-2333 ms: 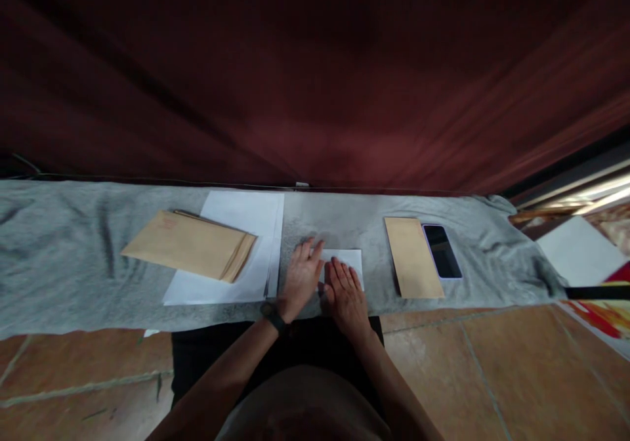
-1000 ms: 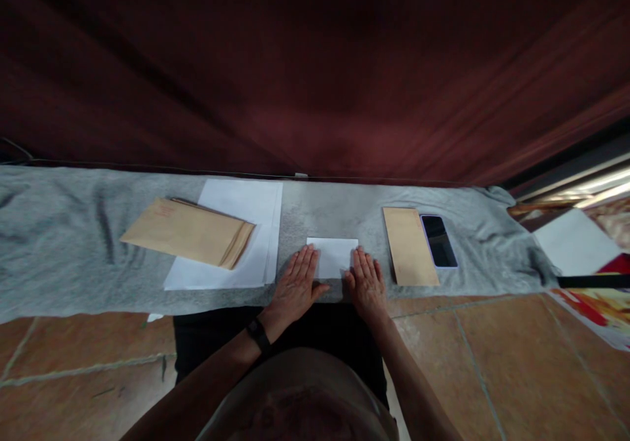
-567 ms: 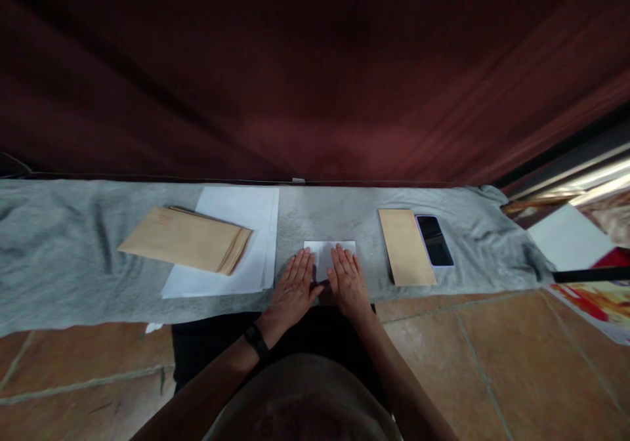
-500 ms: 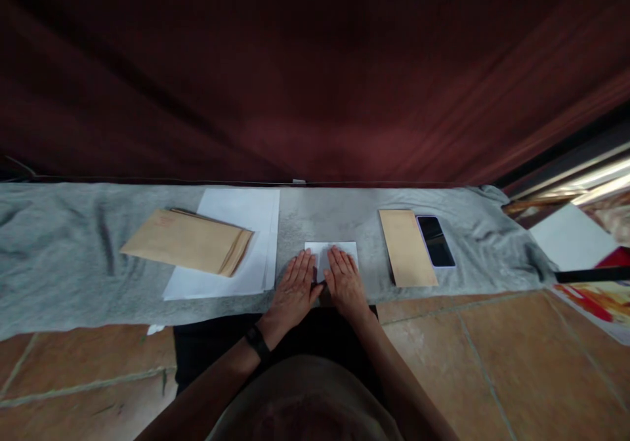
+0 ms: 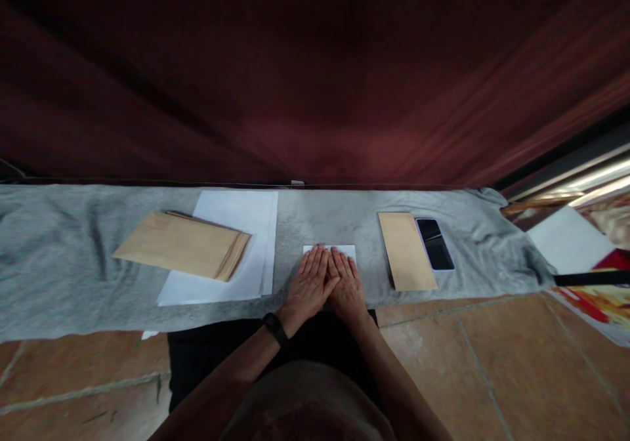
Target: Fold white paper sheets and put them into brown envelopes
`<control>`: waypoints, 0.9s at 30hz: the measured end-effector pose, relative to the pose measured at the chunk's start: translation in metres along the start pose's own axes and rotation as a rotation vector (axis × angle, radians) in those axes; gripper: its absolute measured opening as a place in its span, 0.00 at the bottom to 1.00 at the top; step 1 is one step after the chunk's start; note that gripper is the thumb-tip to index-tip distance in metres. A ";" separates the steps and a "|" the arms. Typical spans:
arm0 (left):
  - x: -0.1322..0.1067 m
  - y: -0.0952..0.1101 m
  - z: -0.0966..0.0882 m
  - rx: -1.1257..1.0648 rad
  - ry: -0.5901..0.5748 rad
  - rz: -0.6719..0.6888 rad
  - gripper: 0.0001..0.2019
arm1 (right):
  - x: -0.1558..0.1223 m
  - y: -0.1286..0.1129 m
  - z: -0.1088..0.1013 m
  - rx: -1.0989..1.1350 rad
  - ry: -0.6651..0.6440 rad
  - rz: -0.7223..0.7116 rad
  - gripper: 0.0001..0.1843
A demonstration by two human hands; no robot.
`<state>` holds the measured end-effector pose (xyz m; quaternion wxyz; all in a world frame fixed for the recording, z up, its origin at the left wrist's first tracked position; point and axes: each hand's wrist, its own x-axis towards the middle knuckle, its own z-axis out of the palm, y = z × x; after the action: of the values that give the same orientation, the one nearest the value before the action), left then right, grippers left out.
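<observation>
A small folded sheet of white paper (image 5: 348, 251) lies in front of me on the grey cloth. My left hand (image 5: 310, 280) rests flat on it with the fingers stretched forward. Close beside it, my right hand (image 5: 347, 287) also lies flat on the paper, fingers pointing away from me. The left thumb reaches over to the right hand, and the two hands touch. Most of the paper is hidden under them; its far edge shows beyond the fingertips.
On the left, a stack of brown envelopes (image 5: 182, 244) lies partly over larger white sheets (image 5: 241, 208). To the right, a single brown envelope (image 5: 407, 251) lies beside a phone (image 5: 435, 244). Grey cloth (image 5: 467, 231) covers the narrow table, with a dark red curtain (image 5: 315, 100) behind.
My left hand has slid right across the paper until it meets my right hand. The right hand has stayed nearly in place. The view has shifted slightly.
</observation>
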<state>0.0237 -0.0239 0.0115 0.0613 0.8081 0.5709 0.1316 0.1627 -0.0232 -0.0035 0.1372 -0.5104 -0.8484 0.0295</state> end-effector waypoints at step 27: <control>-0.016 -0.015 0.003 0.140 0.040 -0.079 0.33 | -0.017 0.041 0.007 -0.072 0.149 0.176 0.31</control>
<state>0.0060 -0.0339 0.0024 -0.0017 0.7844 0.6113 0.1047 0.2035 -0.0181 -0.0210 0.1784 -0.5885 -0.7881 -0.0273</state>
